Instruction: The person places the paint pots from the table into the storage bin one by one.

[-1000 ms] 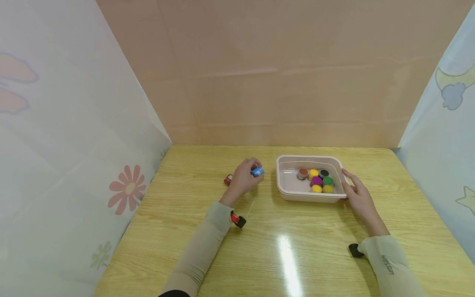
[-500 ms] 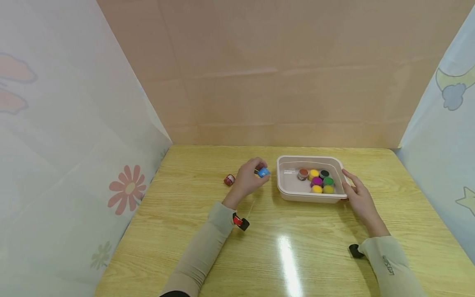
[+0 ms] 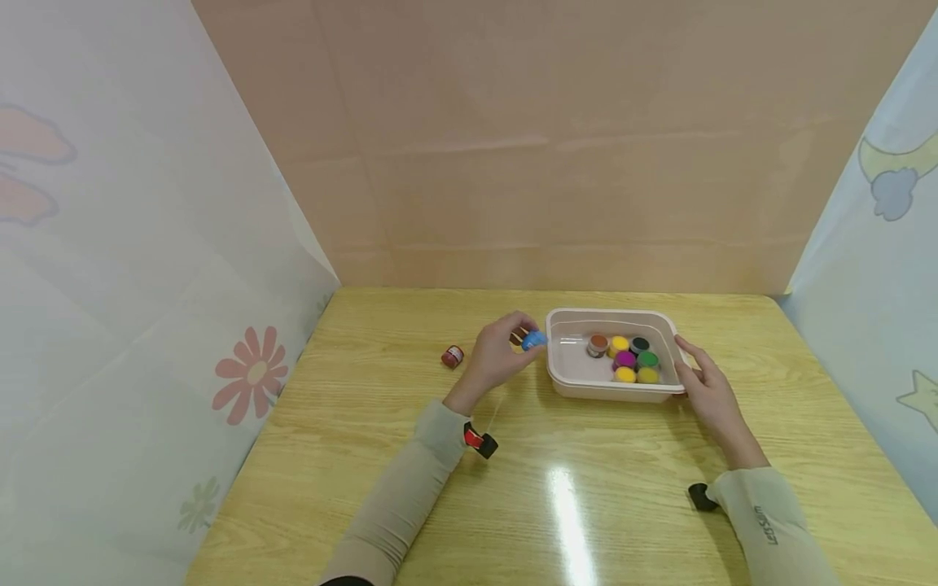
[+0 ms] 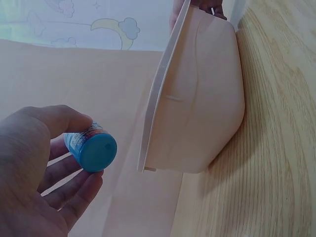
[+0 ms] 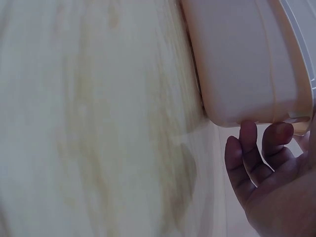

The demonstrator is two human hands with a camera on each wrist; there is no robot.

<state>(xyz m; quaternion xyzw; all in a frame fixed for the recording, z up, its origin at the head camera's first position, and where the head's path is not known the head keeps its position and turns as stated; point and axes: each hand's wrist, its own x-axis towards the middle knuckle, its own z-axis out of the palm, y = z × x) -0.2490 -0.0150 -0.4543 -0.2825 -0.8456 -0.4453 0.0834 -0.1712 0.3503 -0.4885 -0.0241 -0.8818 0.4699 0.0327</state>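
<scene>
In the head view my left hand (image 3: 498, 356) pinches a small blue paint jar (image 3: 532, 340) just outside the left rim of a pale pink plastic box (image 3: 623, 392). Seen from the left wrist, thumb and fingers hold the jar (image 4: 94, 148) by its labelled side, its round blue end facing the box (image 4: 207, 98) and apart from it. My right hand (image 3: 709, 399) grips the box's right end at the rim. The right wrist view has its curled fingertips (image 5: 248, 131) against the box wall (image 5: 242, 59). Several paint jars (image 3: 625, 359) with coloured lids stand inside, mostly toward the right.
A dark red paint jar (image 3: 453, 356) lies on its side on the wooden table (image 3: 528, 488), left of my left hand. A brown wall covering (image 3: 550, 163) rises behind the table, and patterned cloths (image 3: 146, 244) hang at both sides.
My left hand has carried the blue jar rightward, up to the box's left rim. The red jar behind it has come fully into sight. My right hand keeps its place on the box.
</scene>
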